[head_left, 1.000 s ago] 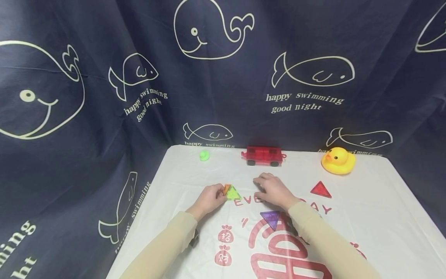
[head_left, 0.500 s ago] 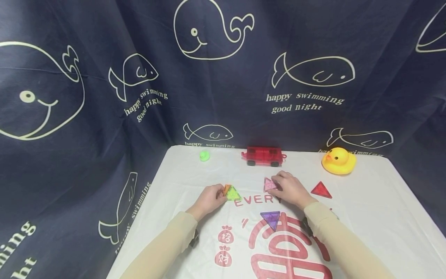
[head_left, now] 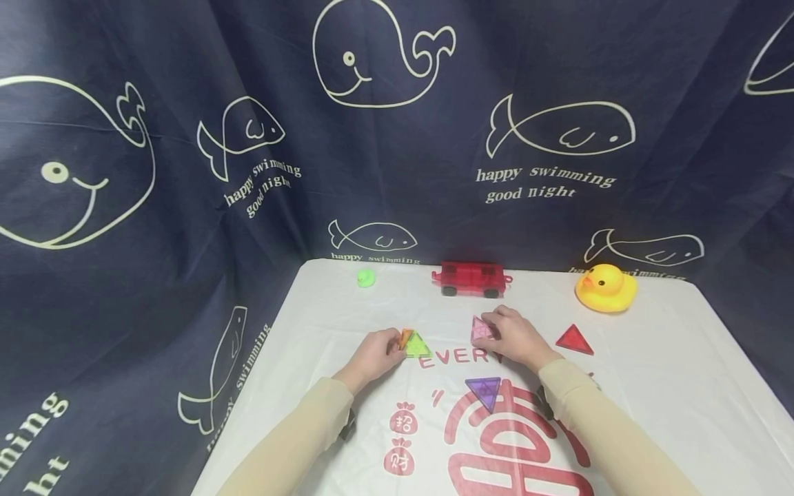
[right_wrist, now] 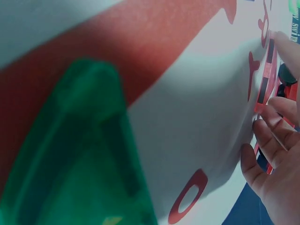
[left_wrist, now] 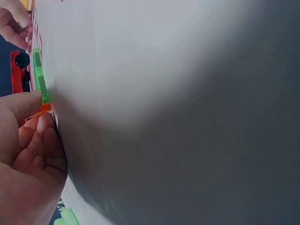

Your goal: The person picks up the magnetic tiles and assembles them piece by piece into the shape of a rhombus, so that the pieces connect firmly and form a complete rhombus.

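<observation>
My left hand [head_left: 377,351] pinches an orange triangular magnetic tile [head_left: 406,337], mostly hidden by the fingers. Against its right side lies a lime green triangular tile [head_left: 418,346]; in the left wrist view the green tile [left_wrist: 40,75] meets the orange tile [left_wrist: 45,107] edge to edge. To the right, my right hand [head_left: 513,336] grips a pink triangular tile [head_left: 480,330] between thumb and fingers, flat at the table. Its edge with dark magnets shows on the pink tile [right_wrist: 266,77] in the right wrist view.
A purple triangle [head_left: 484,393] lies in front, a red triangle [head_left: 575,339] to the right. Along the back stand a small green duck [head_left: 366,278], a red wheeled car base [head_left: 473,278] and a yellow duck [head_left: 606,288]. A dark green tile [right_wrist: 89,154] lies near my right wrist.
My right hand has shifted right and uncovered the pink tile, which it now holds by its right side. My left hand has stayed on the orange tile.
</observation>
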`<state>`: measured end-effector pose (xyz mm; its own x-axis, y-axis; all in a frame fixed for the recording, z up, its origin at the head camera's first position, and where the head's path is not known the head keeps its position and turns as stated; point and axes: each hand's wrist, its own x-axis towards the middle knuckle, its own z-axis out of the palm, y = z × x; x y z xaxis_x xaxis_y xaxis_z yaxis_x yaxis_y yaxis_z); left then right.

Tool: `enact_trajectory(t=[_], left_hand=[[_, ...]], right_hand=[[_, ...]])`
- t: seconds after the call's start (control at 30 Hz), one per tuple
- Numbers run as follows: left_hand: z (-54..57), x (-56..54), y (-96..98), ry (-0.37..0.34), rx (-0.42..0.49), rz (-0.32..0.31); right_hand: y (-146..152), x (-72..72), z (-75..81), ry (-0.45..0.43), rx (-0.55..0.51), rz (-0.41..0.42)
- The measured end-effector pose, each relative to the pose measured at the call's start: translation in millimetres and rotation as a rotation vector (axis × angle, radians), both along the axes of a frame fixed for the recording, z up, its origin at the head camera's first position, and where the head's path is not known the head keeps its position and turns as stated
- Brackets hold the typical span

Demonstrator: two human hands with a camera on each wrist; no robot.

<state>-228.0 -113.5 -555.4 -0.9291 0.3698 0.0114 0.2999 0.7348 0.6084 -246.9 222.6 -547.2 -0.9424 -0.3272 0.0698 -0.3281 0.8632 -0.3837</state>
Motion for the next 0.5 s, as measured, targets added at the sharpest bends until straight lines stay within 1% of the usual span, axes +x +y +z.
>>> enact_trajectory(t=[0.27,0.5], left_hand=[[1.4,0.6,0.2,0.008,0.000,-0.017],[3.4,1.7,0.0,0.014,-0.003,-0.017]], right_hand=[[-3.6,-0.3,-1.9,0.021,-0.042,-0.011],[-7.1,-2.6,-1.5,-0.039,-0.080,-0.026]])
